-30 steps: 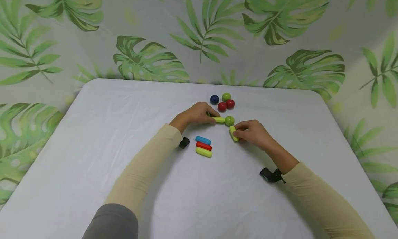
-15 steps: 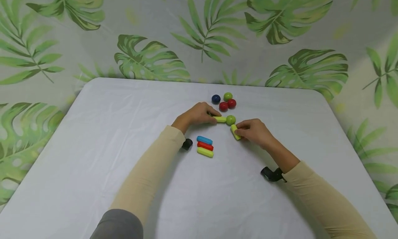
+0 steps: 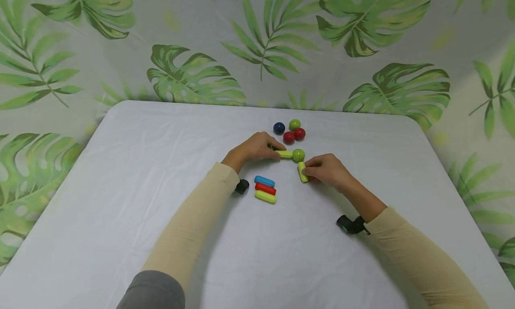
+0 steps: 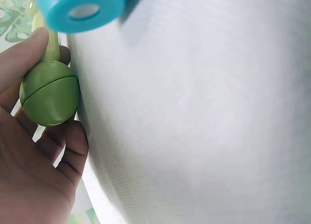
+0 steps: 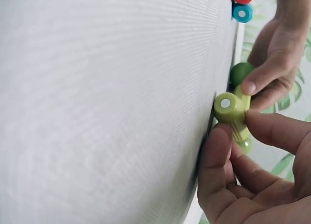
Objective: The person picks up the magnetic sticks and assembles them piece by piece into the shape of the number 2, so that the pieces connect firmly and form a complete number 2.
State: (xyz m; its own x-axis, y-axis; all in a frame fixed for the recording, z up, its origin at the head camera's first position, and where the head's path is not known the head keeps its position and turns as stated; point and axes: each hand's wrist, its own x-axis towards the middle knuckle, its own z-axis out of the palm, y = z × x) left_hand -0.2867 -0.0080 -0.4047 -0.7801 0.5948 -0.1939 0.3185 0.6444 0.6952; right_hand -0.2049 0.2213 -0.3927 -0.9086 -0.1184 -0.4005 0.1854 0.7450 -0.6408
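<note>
My left hand (image 3: 257,147) pinches a yellow-green toy rod (image 3: 285,154) low over the table. At the rod's right end sits a light green ball (image 3: 298,155) with a groove. A darker green ball (image 4: 50,94), within the curve of my left fingers in the left wrist view, sits at the other end; the hand mostly hides it in the head view. My right hand (image 3: 327,171) pinches a second yellow-green rod (image 3: 302,172) between thumb and fingers. Its far end is right at the light green ball, and its near end (image 5: 225,103) shows a pale round disc.
Behind the hands lie a dark blue ball (image 3: 279,128), a green ball (image 3: 295,124) and two red balls (image 3: 289,137). Nearer me, a blue rod (image 3: 264,181), a red rod (image 3: 265,189) and a yellow-green rod (image 3: 265,197) lie side by side on the white-covered table (image 3: 257,255).
The rod in my right hand has swung slightly, from slanting to nearly straight toward me, its far end close to the ball. My left hand keeps its hold almost unmoved.
</note>
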